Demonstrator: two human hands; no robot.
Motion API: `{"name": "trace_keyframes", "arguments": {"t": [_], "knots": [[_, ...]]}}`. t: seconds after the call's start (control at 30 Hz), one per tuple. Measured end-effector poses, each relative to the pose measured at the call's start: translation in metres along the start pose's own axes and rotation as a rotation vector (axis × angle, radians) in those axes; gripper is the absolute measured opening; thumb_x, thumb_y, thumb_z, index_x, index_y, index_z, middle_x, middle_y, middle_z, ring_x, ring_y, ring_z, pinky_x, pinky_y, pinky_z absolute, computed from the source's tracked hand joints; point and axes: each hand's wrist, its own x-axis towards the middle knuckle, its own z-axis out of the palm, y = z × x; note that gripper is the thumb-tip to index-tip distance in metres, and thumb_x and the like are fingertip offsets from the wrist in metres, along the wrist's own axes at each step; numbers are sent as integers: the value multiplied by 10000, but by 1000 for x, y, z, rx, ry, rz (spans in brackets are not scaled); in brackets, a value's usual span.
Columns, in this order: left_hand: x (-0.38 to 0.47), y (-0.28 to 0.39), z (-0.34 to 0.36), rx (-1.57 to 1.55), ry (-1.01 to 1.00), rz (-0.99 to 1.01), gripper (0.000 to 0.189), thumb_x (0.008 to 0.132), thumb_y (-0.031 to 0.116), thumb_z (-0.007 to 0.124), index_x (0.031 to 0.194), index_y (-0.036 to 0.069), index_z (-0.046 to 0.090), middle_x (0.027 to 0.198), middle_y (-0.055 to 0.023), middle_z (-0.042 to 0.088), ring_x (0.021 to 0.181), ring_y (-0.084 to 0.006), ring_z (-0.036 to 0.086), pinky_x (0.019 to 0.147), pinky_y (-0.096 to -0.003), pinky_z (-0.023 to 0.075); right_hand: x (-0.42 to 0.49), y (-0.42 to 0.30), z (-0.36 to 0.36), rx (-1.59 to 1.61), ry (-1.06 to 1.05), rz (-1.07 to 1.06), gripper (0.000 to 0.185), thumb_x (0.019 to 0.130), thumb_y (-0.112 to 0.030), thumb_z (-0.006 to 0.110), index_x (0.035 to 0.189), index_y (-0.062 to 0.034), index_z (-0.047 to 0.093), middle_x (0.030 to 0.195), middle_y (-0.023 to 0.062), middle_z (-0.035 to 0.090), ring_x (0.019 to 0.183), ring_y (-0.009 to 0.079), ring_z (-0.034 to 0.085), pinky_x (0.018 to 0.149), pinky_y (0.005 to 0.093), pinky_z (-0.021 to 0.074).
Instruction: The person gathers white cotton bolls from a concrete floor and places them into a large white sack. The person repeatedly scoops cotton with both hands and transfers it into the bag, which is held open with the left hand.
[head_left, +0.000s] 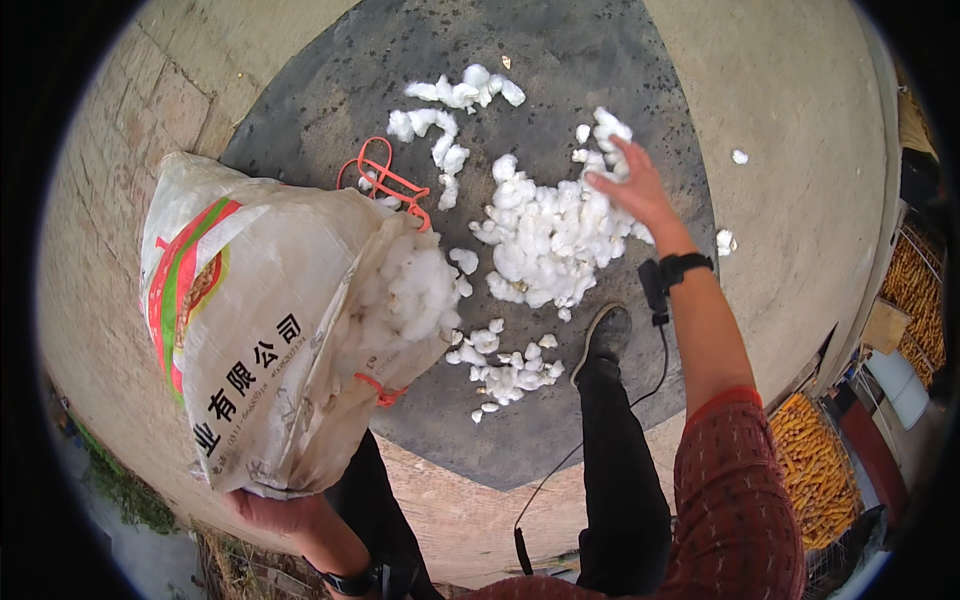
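A white woven plastic sack (277, 247), printed with coloured bands and dark writing, lies tilted with its mouth to the right. White cotton (409, 292) bulges from that mouth. My left hand (274, 512) grips the sack's lower edge; most of the fingers are hidden under it. At the right, my right hand (630, 180) is spread with fingers apart, touching the upper right side of a cotton heap (555, 232). Whether any tuft is pinched there is not plain. Beneath the heap lies a dark grey sheet (330, 112).
An orange cord (382, 172) loops beside the sack mouth. Smaller cotton clumps (517, 375) and strips (469, 88) lie around the heap. My shoe (606, 334) stands on the sheet, near a black cable (585, 446). Corn cobs (814, 469) are piled at the right.
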Motion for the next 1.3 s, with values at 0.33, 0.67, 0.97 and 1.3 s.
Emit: {"name": "trace_keyframes", "arguments": {"t": [0.33, 0.67, 0.97, 1.3], "knots": [[3, -1, -18, 70, -207, -2, 477, 958, 338, 410, 1285, 2, 493, 1302, -149, 524, 1176, -320, 512, 988, -484, 421, -137, -77, 146, -413, 49, -81, 855, 602, -225, 803, 1364, -289, 421, 1469, 113, 233, 1278, 463, 278, 925, 585, 418], [-4, -14, -40, 178, -709, -35, 527, 979, 384, 378, 1339, 2, 421, 1318, -130, 484, 1196, -276, 481, 1021, -431, 371, -119, -58, 94, 263, 104, -232, 492, 599, -91, 761, 1075, -23, 653, 1251, 164, 542, 1124, 296, 553, 952, 344, 450], [-30, -10, -55, 302, -748, 41, 483, 859, 382, 637, 1048, -60, 589, 1028, -117, 603, 976, -210, 555, 862, -346, 430, -198, -254, 96, 618, -193, -729, 500, 566, -161, 770, 1032, -24, 650, 1058, 155, 581, 1034, 342, 577, 899, 393, 479], [-20, -13, -71, 288, -773, 50, 581, 888, 426, 581, 1189, -64, 504, 1164, -159, 550, 1059, -263, 544, 912, -390, 440, -191, -295, 163, 86, -460, -899, 464, 636, -149, 718, 1078, -44, 624, 1092, 198, 584, 1045, 339, 570, 883, 404, 486]]}}
